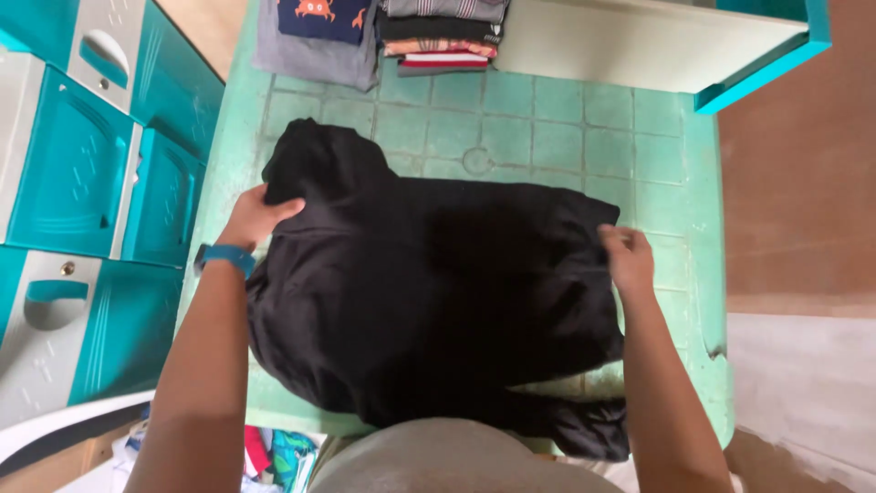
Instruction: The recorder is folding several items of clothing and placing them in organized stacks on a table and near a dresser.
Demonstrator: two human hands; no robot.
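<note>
Teal cabinets (82,173) stand at the far left, partly cut off. The left hand (258,217) pinches the left edge of a black garment (429,301); its fingertips are hidden in the dark folds. The garment lies across the green surface (547,137), long axis left to right, its near edge hanging off. Bare surface stays open beyond it, up to folded clothes (438,36). The right hand (628,257) grips the garment's right edge.
</note>
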